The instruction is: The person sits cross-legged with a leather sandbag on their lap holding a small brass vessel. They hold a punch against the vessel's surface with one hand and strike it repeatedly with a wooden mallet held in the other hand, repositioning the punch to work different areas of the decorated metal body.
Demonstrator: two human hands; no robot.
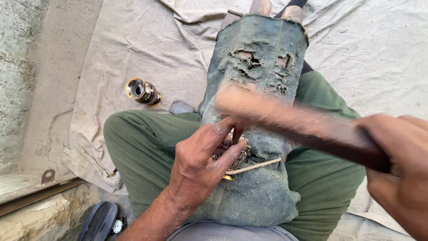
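Note:
My left hand (pixel 203 160) grips a small ornate brass ring (pixel 238 156) and a thin dark punch, pressing them onto a worn green cloth-wrapped block (pixel 261 67) that rests on my lap. A cord runs across the cloth just below the ring. My right hand (pixel 397 169) at the right edge holds a wooden mallet (pixel 290 120), blurred with motion, its head above the ring. My legs in green trousers flank the block.
A brass-and-black cylindrical piece (pixel 142 91) lies on the pale ground sheet (pixel 133 44) to the left. A small grey flat piece (pixel 180 107) lies beside my knee. A dark sandal (pixel 98 221) sits at bottom left near a concrete ledge.

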